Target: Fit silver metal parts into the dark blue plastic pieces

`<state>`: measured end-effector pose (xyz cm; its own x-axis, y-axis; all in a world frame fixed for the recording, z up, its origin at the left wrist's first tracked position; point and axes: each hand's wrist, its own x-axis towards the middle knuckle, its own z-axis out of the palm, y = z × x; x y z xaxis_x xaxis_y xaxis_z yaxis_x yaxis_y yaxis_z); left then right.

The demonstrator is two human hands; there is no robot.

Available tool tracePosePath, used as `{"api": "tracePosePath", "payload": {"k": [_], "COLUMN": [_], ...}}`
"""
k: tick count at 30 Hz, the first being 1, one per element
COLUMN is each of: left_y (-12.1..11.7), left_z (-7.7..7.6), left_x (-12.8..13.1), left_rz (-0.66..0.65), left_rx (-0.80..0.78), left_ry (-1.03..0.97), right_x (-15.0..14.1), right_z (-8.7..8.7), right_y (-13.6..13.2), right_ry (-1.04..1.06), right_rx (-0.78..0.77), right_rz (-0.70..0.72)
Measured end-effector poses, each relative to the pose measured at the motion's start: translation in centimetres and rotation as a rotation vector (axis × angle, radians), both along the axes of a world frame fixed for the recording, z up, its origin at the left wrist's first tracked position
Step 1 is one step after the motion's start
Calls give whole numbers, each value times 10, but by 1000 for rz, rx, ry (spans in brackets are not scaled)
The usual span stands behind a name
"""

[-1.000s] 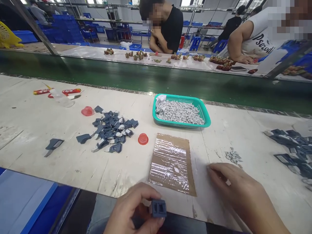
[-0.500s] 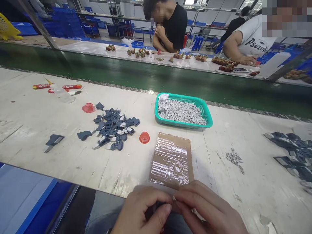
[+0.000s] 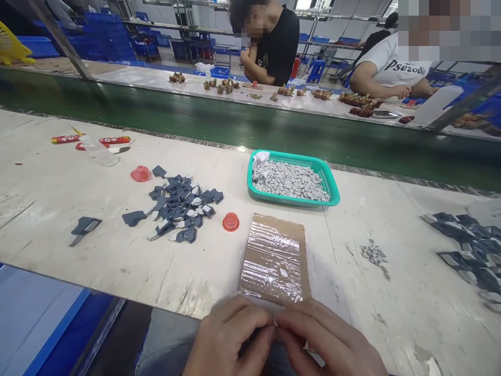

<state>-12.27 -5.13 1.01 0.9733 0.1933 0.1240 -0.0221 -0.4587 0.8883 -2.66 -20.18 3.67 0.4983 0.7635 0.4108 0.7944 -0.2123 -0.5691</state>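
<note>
My left hand (image 3: 234, 331) and my right hand (image 3: 331, 334) meet at the table's front edge, fingertips pinched together. A tiny pale bit shows between the fingertips, too small to name. Anything else in the closed fingers is hidden. Just beyond them lies a brown cardboard piece (image 3: 274, 256) covered in shiny clear tape. A green plastic basket (image 3: 293, 200) behind it holds many small light-grey pieces (image 3: 293, 180). Left of the cardboard are a red shallow cup (image 3: 230, 222) and a pile of dark blue-grey plastic parts (image 3: 182, 201) with pale tips.
More dark parts (image 3: 469, 245) lie at the right, near a scatter of tiny grey bits (image 3: 373, 253). A squeeze bottle (image 3: 99, 151) and red tubes (image 3: 114, 140) lie at the back left. Beyond a green belt (image 3: 176, 120), two people sit at another table.
My fingertips have drawn closer together, and the left thumb has moved up to the left index finger. Across the belt, the person in white has shifted left. The table's things stay put.
</note>
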Motion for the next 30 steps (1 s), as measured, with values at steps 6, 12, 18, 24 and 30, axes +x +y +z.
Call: {"api": "tracePosePath", "payload": {"k": [6, 12, 18, 24, 30], "left_y": [2, 4, 13, 10, 7], "left_z": [8, 11, 16, 20, 19], "left_x": [-4, -11, -11, -12, -14], "left_rz": [48, 51, 159, 218, 260], "left_rx": [-267, -463, -513, -617, -585], "left_ry": [96, 99, 252, 251, 305], "right_x": [30, 41, 41, 45, 23], "right_z": [-17, -21, -17, -22, 5], "right_y": [-3, 5, 8, -8, -6], "right_ry": [-108, -261, -364, -352, -139], "right_rx": [-135, -247, -318, -294, -130], "right_rz": [-170, -46, 51, 5, -118]}}
